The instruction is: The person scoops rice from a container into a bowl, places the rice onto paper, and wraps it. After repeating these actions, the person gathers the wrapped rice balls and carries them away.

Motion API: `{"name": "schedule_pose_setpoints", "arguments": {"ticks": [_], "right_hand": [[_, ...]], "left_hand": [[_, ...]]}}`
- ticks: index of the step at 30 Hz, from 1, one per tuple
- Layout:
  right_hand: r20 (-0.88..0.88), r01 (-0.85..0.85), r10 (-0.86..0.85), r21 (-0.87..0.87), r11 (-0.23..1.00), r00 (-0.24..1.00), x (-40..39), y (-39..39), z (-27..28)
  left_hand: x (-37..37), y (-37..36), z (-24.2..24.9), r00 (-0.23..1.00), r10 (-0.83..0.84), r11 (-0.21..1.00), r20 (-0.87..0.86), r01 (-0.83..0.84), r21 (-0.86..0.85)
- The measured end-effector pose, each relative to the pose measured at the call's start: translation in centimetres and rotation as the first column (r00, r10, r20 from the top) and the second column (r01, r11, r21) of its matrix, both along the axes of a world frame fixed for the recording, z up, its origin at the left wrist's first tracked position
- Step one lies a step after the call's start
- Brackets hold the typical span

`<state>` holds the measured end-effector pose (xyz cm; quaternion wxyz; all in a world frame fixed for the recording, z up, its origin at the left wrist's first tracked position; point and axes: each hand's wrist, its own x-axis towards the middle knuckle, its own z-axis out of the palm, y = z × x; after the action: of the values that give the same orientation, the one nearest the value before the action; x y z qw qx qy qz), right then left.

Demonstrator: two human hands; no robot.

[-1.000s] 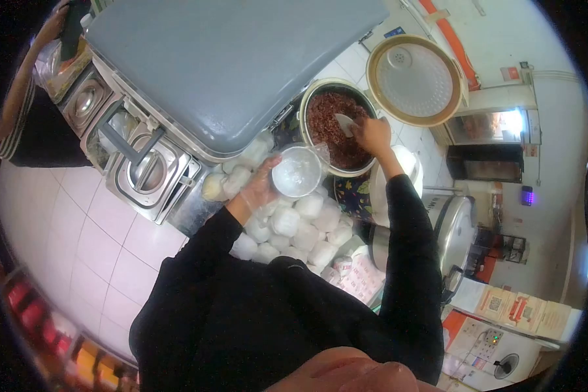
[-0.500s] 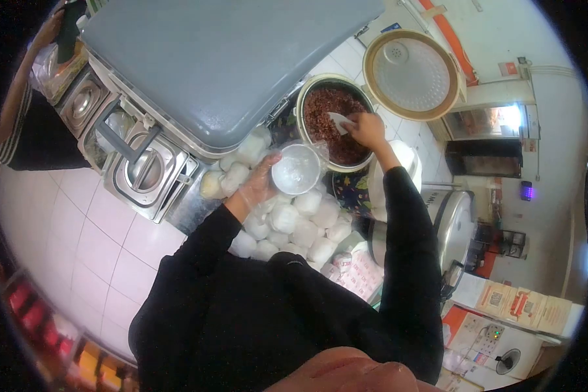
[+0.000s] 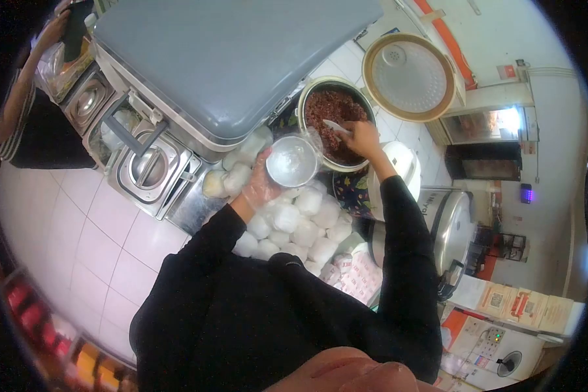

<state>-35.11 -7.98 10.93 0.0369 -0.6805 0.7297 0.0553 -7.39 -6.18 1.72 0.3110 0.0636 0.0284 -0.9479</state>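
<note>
My left hand (image 3: pixel 261 182), in a clear plastic glove, is wrapped round a small round bowl (image 3: pixel 292 162) with clear plastic about its rim. The bowl's open top faces me, and it looks empty inside. My right hand (image 3: pixel 360 138) grips a white rice paddle (image 3: pixel 334 125), its blade seen nearly edge-on. That blade lies at the reddish-brown rice (image 3: pixel 330 104) inside a round rice cooker (image 3: pixel 301 112). Below the bowl lie many white, rounded, plastic-wrapped packets (image 3: pixel 304 231), close to my left wrist.
A big grey lidded box (image 3: pixel 228 59) stands at the upper left, beside steel pans with lids (image 3: pixel 149 166). The cooker's raised lid (image 3: pixel 408 77) is at the upper right. Another large cooker (image 3: pixel 454 222) sits by my right arm. A person's arm (image 3: pixel 21 104) shows far left.
The bowl has moved slightly left and tipped more toward me. My right hand has shifted a little lower and left, and the paddle has turned from broad face to nearly edge-on.
</note>
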Motion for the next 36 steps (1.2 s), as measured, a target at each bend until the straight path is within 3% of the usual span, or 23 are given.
{"name": "schedule_pose_setpoints", "arguments": {"ticks": [13, 19, 21, 26, 31, 36], "right_hand": [[0.198, 0.068, -0.087, 0.101, 0.993, 0.976, -1.2, 1.0, 0.8], [0.324, 0.071, -0.142, 0.22, 0.973, 0.935, -2.6, 1.0, 1.3], [0.388, 0.061, -0.167, 0.27, 0.961, 0.906, -3.5, 0.9, 1.2], [0.586, 0.106, -0.275, 0.306, 0.946, 0.762, -5.4, 1.3, 1.6], [0.648, 0.285, -0.427, 0.319, 0.904, 0.631, -6.5, 1.7, 6.9], [0.866, 0.439, -0.355, 0.183, 0.88, 0.352, -5.6, 2.8, 11.4]], "left_hand": [[0.2, 0.0, 0.9, 0.996, 0.013, 0.996, -0.092, -0.005, 0.088], [0.8, -0.3, 0.1, 0.988, -0.071, 0.992, -0.135, 0.084, 0.097], [1.2, 0.2, 0.6, 0.999, -0.031, 0.996, -0.018, 0.032, 0.085], [2.2, 0.8, 3.6, 0.994, 0.052, 0.998, 0.091, -0.053, 0.013], [-0.8, -0.9, 8.5, 0.975, 0.088, 0.985, 0.205, -0.054, -0.164], [-8.5, -4.0, 11.6, 0.968, -0.024, 0.999, 0.249, 0.031, -0.024]]}}
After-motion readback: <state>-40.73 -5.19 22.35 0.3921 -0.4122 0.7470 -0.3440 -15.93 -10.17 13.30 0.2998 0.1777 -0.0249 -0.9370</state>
